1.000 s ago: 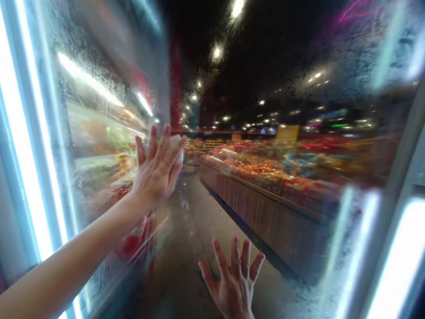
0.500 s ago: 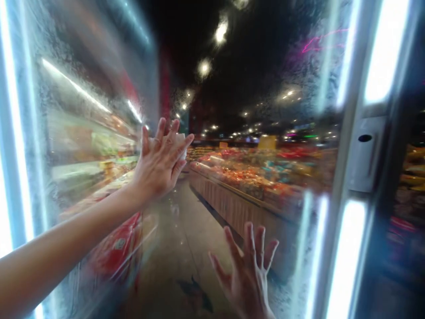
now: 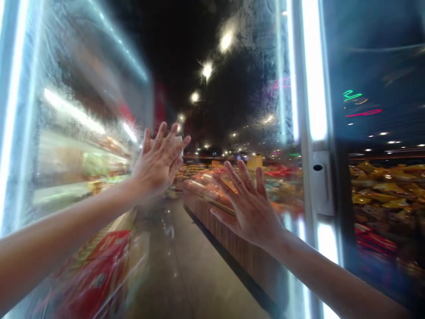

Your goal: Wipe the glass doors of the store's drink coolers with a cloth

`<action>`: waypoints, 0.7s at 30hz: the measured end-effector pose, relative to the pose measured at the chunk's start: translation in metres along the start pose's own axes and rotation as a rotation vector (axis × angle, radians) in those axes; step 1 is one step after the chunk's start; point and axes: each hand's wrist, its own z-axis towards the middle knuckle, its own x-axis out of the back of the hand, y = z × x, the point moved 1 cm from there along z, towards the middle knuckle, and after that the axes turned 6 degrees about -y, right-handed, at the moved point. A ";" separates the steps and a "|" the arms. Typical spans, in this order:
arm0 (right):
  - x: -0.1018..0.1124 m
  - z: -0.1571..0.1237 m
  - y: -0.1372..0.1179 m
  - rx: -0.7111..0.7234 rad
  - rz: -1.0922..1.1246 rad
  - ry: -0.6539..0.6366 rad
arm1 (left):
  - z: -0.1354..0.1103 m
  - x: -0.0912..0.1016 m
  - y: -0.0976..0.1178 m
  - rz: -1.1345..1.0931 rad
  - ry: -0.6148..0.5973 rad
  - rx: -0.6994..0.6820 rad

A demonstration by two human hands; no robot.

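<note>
I face a fogged glass door (image 3: pixel 252 66) with a shop aisle behind it. My left hand (image 3: pixel 156 167) lies flat on the glass at mid height, fingers stretched, pressing a white cloth (image 3: pixel 180 151) against the pane; only the cloth's edge shows past the fingers. My right hand (image 3: pixel 249 208) rests open on the glass to the right and a little lower, fingers spread, with nothing in it. The two hands are about a hand's width apart.
A lit door frame (image 3: pixel 312 88) with a grey plate (image 3: pixel 320 181) stands just right of my right hand. Another light strip (image 3: pixel 13 110) borders the left side. Behind the glass are a wooden produce counter (image 3: pixel 239 252), red packs (image 3: pixel 99 274) and shelves (image 3: pixel 76 164).
My right hand has risen from the bottom of the pane to mid height beside the left hand. My view has swung right, bringing the door frame closer to centre. The left hand stays on the cloth.
</note>
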 end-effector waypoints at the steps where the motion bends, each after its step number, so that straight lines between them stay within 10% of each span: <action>1: -0.001 0.005 0.002 0.015 -0.007 0.007 | -0.008 -0.002 0.006 0.007 -0.007 -0.062; 5: -0.004 0.009 0.004 0.069 -0.020 0.023 | -0.026 -0.004 0.010 0.014 -0.095 -0.331; 11: -0.003 0.006 0.004 0.062 -0.012 -0.023 | 0.011 0.008 -0.027 0.012 -0.013 0.107; 17: -0.001 0.004 0.007 0.074 -0.025 -0.011 | -0.038 0.002 -0.008 0.035 -0.123 -0.269; 21: -0.002 0.008 0.006 0.128 -0.036 -0.019 | -0.025 0.017 -0.057 0.062 -0.038 0.015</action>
